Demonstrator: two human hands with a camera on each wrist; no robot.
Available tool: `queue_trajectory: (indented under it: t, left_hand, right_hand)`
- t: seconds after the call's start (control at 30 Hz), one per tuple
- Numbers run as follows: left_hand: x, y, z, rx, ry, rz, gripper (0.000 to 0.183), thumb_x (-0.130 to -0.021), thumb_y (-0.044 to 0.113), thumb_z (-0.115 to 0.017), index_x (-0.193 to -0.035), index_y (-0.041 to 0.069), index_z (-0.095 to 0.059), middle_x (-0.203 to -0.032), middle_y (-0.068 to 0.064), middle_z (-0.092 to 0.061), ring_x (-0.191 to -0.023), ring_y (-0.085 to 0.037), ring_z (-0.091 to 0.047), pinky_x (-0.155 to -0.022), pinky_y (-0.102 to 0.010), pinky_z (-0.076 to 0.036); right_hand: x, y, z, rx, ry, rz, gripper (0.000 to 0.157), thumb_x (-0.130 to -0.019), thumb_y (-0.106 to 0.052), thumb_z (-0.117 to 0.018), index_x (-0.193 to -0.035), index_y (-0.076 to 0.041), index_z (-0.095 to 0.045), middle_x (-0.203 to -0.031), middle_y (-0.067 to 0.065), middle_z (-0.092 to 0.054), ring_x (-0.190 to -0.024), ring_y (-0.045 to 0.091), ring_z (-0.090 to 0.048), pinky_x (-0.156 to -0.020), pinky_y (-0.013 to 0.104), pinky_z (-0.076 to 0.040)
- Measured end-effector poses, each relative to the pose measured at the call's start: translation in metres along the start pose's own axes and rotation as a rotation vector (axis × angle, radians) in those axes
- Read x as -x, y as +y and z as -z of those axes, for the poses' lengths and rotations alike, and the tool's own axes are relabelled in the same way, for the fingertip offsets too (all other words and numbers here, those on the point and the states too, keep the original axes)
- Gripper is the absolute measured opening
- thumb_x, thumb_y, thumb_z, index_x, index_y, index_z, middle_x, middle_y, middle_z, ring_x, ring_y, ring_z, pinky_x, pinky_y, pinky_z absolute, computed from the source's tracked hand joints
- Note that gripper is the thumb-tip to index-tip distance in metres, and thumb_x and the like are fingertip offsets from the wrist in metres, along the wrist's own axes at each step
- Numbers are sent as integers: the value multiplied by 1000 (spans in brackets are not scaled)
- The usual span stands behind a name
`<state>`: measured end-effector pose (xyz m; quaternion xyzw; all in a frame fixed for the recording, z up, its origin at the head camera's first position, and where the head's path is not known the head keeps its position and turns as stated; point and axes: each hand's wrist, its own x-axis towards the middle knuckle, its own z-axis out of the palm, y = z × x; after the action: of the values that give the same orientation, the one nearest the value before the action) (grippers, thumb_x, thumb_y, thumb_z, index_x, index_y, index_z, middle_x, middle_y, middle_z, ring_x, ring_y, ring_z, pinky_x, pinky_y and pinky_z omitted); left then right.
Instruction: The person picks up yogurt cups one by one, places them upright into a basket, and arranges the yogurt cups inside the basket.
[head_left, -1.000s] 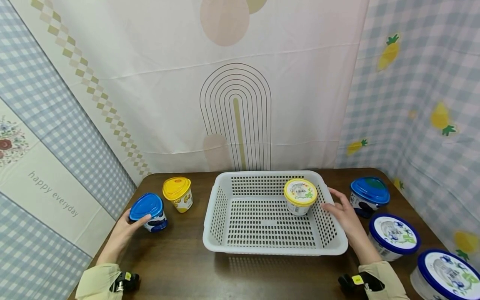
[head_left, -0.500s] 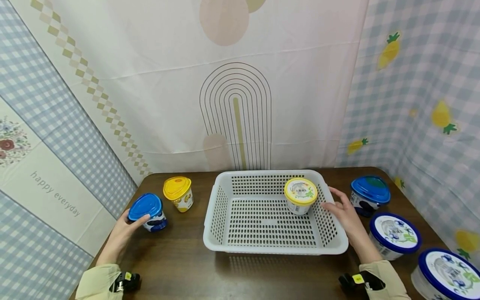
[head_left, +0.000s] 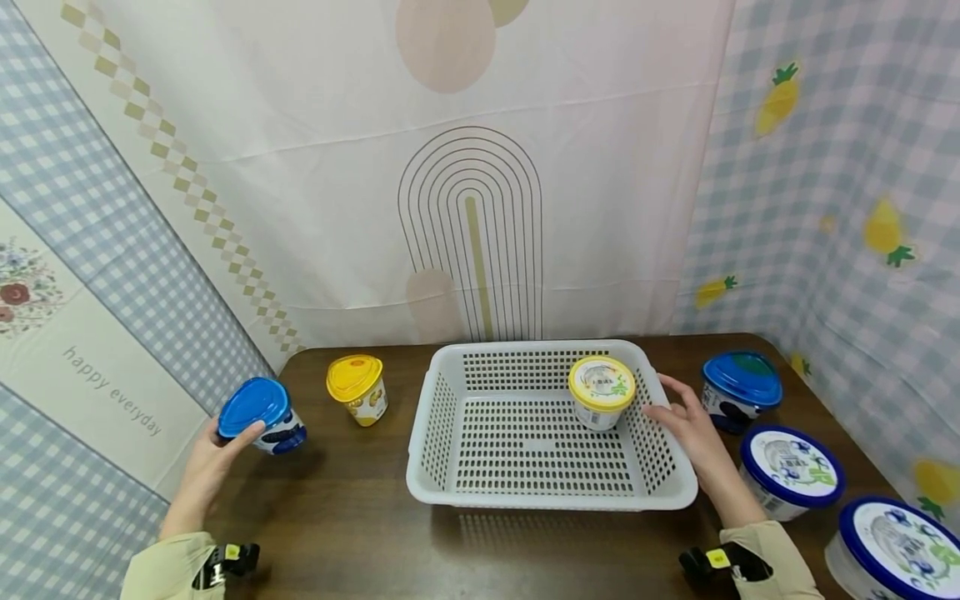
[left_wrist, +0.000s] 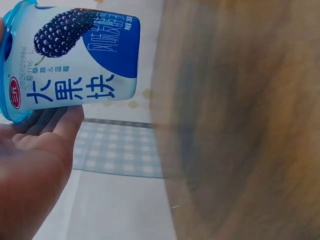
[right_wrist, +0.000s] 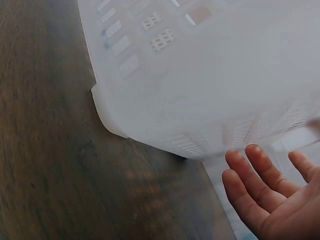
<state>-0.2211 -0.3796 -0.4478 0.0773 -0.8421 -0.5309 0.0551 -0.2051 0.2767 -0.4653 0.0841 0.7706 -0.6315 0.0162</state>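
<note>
My left hand (head_left: 207,462) holds a yogurt cup (head_left: 277,432) with a blue lid at the table's left side, thumb on the lid's near edge. The cup is raised and slightly tilted. In the left wrist view, the blue-and-white cup (left_wrist: 75,60) shows a blackberry print. A white plastic basket (head_left: 551,500) sits mid-table, with a yellow-lidded tub (head_left: 600,392) inside at its right end. My right hand (head_left: 693,437) holds the basket's right rim, thumb over the rim and fingers outside. The right wrist view shows these fingers (right_wrist: 260,185) beside the basket wall (right_wrist: 165,110).
A yellow-lidded cup (head_left: 358,387) stands left of the basket. Along the right side are a blue-lidded cup (head_left: 738,392) and two larger blue-rimmed tubs, one nearer (head_left: 903,550) and one farther (head_left: 791,471). A patterned cloth (head_left: 600,208) hangs behind the table.
My left hand has moved left with the blue-lidded yogurt cup, lifting it off the table and away from the yellow-lidded cup. My right hand and the basket stay put.
</note>
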Motion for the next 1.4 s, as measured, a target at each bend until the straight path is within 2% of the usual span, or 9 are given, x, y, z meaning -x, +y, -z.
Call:
queue_trajectory:
  t: [0.07,0.17,0.3,0.47,0.7,0.9,1.03,1.17,1.4]
  left_hand:
    - [0,3,4,25,5,-9,77,-103,33,-56,-158,-4,-17,-156,-24,-32,-128,-9,-41,-118,-52,-23]
    - [1,7,9,33,-6,-17,79,-103,33,-56,-159,-3,-14,-159,-27,-28,-133,-13,-39,-116,-33,-31]
    - [2,12,13,29,-23,-14,80,-104,33,-55,-159,-3,-10,-159,-31,-23,-140,-22,-35,-95,-8,-37]
    - [4,14,16,74,-12,-13,80,-104,30,-55,-160,-1,-7,-161,-30,-18,-147,-34,-23,-107,-12,-29]
    - [4,19,24,125,28,-34,80,-103,26,-57,-160,-1,-8,-163,-26,-18,-146,-17,-27,-105,-7,-27]
    - [6,27,33,195,71,-118,76,-101,21,-61,-159,-1,-17,-149,-1,-43,-135,-6,-38,-105,-9,-30]
    - [8,32,37,218,86,-158,75,-100,19,-62,-159,1,-20,-142,8,-48,-131,-3,-41,-102,-7,-31]
    - [8,36,38,224,74,-161,75,-101,18,-62,-160,2,-19,-150,3,-45,-136,-5,-38,-104,-8,-30]
    - [6,43,34,140,50,-136,78,-102,21,-61,-161,4,-13,-164,-22,-19,-146,-15,-29,-104,-7,-29]
  right_hand:
    - [0,0,0,2,1,-3,84,-100,-40,-61,-162,-20,-9,-139,31,-47,-98,27,-69,-77,44,-60]
    - [0,0,0,-1,4,-7,84,-100,-40,-61,-162,-20,-9,-140,31,-46,-98,26,-70,-77,43,-60]
    - [0,0,1,-4,4,-12,84,-100,-40,-62,-162,-20,-9,-140,31,-46,-97,25,-70,-77,42,-60]
    - [0,0,0,-7,2,-17,84,-100,-40,-62,-162,-20,-9,-141,31,-45,-98,25,-69,-78,42,-60]
    - [-1,-1,-1,-4,1,-19,84,-100,-40,-62,-162,-20,-9,-142,31,-45,-99,26,-69,-78,43,-60]
    - [0,-2,-1,2,5,-17,84,-100,-41,-62,-162,-20,-9,-141,31,-45,-97,24,-69,-78,42,-60]
    - [0,-2,0,-1,3,-18,85,-99,-41,-62,-162,-20,-9,-141,31,-45,-97,24,-69,-78,41,-59]
    - [0,-2,1,-4,1,-23,85,-99,-41,-62,-162,-20,-9,-142,31,-44,-97,23,-69,-78,41,-60]
    - [0,-2,0,-4,0,-20,84,-100,-41,-62,-162,-20,-10,-142,31,-45,-97,24,-69,-78,42,-60]
